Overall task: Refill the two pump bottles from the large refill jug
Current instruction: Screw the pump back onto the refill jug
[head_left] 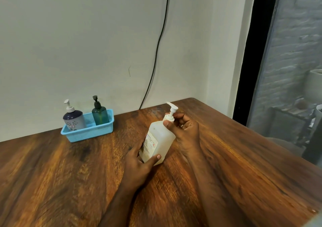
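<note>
- Head view: left hand [139,164] wraps the base of the white refill jug [159,141], tilted above the wooden worktop [69,174].
- Right hand [184,130] pinches the collar under the jug's pump head [172,109].
- Two pump bottles, grey [74,119] and teal [99,114], stand in the blue basket [90,132] near the wall.

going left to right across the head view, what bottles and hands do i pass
white-pump bottle in the blue basket → green bottle in the same basket → left hand at the base of the white refill bottle → right hand at its pump neck
</note>
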Tool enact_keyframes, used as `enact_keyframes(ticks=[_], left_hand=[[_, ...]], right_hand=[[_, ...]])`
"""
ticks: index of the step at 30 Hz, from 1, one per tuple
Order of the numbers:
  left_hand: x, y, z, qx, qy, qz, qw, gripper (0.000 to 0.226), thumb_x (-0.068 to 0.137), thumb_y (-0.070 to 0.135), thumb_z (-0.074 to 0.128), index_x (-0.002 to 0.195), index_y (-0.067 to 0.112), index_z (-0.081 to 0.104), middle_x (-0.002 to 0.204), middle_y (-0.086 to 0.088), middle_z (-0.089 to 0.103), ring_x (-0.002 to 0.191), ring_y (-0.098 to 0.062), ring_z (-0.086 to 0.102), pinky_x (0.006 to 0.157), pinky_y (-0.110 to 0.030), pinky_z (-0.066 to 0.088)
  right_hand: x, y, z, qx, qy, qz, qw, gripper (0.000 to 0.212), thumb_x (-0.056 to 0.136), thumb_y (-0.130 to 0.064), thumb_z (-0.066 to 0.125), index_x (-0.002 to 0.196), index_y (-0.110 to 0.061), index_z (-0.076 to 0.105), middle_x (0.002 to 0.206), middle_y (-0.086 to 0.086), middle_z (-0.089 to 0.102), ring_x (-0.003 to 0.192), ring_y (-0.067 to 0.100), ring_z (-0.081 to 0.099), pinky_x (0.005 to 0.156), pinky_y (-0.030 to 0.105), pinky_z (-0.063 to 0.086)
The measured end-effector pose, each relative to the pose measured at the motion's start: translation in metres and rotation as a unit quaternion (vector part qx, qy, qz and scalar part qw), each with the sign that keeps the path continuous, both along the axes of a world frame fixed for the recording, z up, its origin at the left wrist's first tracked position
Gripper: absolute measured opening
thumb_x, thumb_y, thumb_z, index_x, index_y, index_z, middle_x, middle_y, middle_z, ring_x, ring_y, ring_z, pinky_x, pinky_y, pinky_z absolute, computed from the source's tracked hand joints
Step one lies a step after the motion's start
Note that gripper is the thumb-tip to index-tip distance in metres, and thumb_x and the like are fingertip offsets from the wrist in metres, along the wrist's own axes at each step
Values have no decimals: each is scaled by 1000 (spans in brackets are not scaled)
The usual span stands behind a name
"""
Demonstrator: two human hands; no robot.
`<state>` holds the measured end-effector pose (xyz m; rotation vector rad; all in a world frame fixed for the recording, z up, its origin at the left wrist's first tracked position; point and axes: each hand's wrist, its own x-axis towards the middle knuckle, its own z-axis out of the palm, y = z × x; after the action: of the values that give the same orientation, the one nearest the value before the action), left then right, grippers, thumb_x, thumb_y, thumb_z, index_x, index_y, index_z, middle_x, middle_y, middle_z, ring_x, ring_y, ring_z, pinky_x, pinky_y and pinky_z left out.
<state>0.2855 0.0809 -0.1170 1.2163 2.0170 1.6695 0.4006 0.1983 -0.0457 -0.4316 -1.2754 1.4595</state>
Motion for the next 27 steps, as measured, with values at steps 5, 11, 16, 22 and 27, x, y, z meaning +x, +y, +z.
enact_keyframes(ticks=[5,11,16,22,27], left_hand=[[-3,-1,-2,2,2,0,1000,81,72,45,81,143,33,43,136,18,47,134,-15,42,102,-41,49],[-2,0,-1,0,3,5,1000,81,72,46,81,142,33,43,142,10,48,134,-16,42,103,-45,49],[-3,0,-1,-3,-1,10,1000,84,66,54,79,141,37,43,141,12,48,133,-15,42,102,-45,50],[-2,2,0,3,7,1,1000,73,77,31,83,136,38,41,130,22,45,129,-9,40,101,-37,48],[-5,1,-2,2,7,-1,1000,72,77,32,83,136,40,42,132,22,47,130,-9,41,100,-34,46]], right_hand=[[2,-3,0,20,10,23,999,29,87,0,72,116,-5,71,109,1,76,100,15,73,76,26,58],[2,-1,-2,27,-5,7,1000,32,88,-1,71,119,-3,69,113,3,75,101,14,72,76,26,58],[2,-1,-2,22,-8,0,1000,32,86,-2,74,118,-6,71,111,0,76,101,15,72,78,29,59],[6,-2,1,25,-6,19,999,29,88,0,71,115,-8,72,109,-1,76,100,14,72,77,27,58],[9,-3,2,41,-1,45,998,29,92,2,64,118,-7,70,113,1,75,106,16,71,83,30,58]])
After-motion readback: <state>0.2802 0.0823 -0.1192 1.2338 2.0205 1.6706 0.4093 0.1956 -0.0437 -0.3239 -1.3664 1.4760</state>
